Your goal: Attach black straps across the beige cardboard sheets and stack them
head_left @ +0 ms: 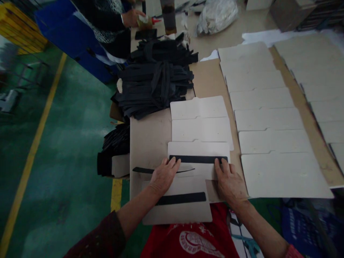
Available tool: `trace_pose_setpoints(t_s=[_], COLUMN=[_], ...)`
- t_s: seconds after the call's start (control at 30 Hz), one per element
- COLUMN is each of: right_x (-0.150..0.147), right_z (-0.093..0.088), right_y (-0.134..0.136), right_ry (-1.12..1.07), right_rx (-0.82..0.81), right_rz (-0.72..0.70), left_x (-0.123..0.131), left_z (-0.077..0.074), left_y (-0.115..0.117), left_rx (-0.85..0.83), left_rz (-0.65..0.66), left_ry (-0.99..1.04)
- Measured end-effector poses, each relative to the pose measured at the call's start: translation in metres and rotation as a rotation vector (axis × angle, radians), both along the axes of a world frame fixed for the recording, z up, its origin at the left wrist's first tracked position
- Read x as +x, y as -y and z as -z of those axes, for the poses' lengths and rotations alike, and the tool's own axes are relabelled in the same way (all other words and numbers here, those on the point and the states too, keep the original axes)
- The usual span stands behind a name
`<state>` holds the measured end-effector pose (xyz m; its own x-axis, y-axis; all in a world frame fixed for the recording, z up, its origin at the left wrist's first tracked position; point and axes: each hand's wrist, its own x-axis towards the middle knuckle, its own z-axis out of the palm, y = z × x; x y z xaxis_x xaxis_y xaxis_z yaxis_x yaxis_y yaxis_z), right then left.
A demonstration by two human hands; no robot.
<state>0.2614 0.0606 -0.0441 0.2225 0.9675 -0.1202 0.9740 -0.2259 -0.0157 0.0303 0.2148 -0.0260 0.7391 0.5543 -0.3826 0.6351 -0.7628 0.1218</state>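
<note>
A black strip (pixel 198 159) lies across a pale board (pixel 193 147) on the table in front of me. My left hand (pixel 164 175) is open, its fingertips resting at the strip's left end. On the right end rest the outstretched fingers of my right hand (pixel 230 181), also open. A thin dark backing-like strip (pixel 142 170) passes beneath my left hand, and its tip shows on the right of that hand. Nearer to me, a second board (pixel 177 213) carries another black strip (pixel 185 198), partly covered by my left wrist.
Bundles of black strips (pixel 158 84) are piled at the table's left. Overlapping pale boards (pixel 271 139) run in rows on the right. A box of black pieces (pixel 115 147) stands beside the left edge. Across the table, another person's hand (pixel 131 18) is near a bottle (pixel 145 22).
</note>
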Motion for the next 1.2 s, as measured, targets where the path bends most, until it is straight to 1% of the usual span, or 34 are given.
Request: trace_pose_setpoints(t_s=[0.13, 0.2, 0.27, 0.3, 0.37, 0.43, 0.5, 0.53, 0.57, 0.67, 0.7, 0.73, 0.83, 0.9, 0.97, 1.0, 1.07, 1.13, 1.17, 1.2], right_x=[0.006, 0.013, 0.020, 0.022, 0.024, 0.021, 0.019, 0.018, 0.020, 0.029, 0.032, 0.035, 0.036, 0.031, 0.023, 0.018, 0.009, -0.001, -0.006, -0.011], right_z=[0.003, 0.005, 0.006, 0.007, 0.010, 0.013, 0.015, 0.014, 0.013, 0.006, 0.003, 0.001, -0.005, -0.012, -0.024, -0.033, -0.054, -0.075, -0.084, -0.090], right_y=[0.001, 0.002, 0.003, 0.004, 0.006, 0.005, 0.001, -0.003, -0.006, -0.018, -0.021, -0.023, -0.025, -0.024, -0.022, -0.022, -0.020, -0.018, -0.015, -0.012], right_ry=[-0.066, -0.179, -0.285, -0.314, -0.317, -0.312, -0.361, -0.405, -0.468, -0.750, -0.842, -0.920, -1.046, -1.107, -1.128, -1.110, -1.015, -0.899, -0.860, -0.844], right_rx=[0.050, 0.133, 0.265, 0.330, 0.404, 0.404, 0.391, 0.385, 0.377, 0.344, 0.343, 0.353, 0.387, 0.440, 0.552, 0.630, 0.787, 0.899, 0.931, 0.941], right_rz=[0.013, 0.041, 0.141, 0.212, 0.343, 0.394, 0.419, 0.458, 0.531, 0.864, 0.940, 0.978, 0.950, 0.936, 0.884, 0.828, 0.672, 0.539, 0.520, 0.542], left_x=[-0.002, -0.003, -0.005, -0.007, -0.008, -0.007, -0.003, -0.001, 0.001, 0.006, 0.007, 0.007, 0.008, 0.008, 0.009, 0.010, 0.011, 0.010, 0.008, 0.003], left_z=[0.001, -0.004, -0.011, -0.015, -0.020, -0.023, -0.021, -0.020, -0.017, -0.008, -0.005, -0.001, 0.005, 0.005, 0.002, -0.002, -0.015, -0.038, -0.053, -0.069], left_y=[-0.007, -0.011, -0.014, -0.015, -0.013, -0.009, -0.007, -0.008, -0.009, -0.022, -0.027, -0.031, -0.041, -0.042, -0.043, -0.043, -0.046, -0.049, -0.051, -0.051], left_rx=[-0.034, -0.097, -0.155, -0.166, -0.167, -0.171, -0.182, -0.183, -0.180, -0.210, -0.234, -0.261, -0.343, -0.386, -0.428, -0.448, -0.471, -0.465, -0.449, -0.430], left_rz=[-0.054, -0.085, -0.153, -0.218, -0.408, -0.575, -0.664, -0.692, -0.720, -0.837, -0.877, -0.916, -1.008, -1.044, -1.059, -1.060, -1.052, -1.035, -1.019, -0.994], left_ry=[0.061, 0.130, 0.220, 0.259, 0.299, 0.299, 0.288, 0.286, 0.288, 0.300, 0.308, 0.320, 0.384, 0.436, 0.480, 0.500, 0.541, 0.588, 0.611, 0.624])
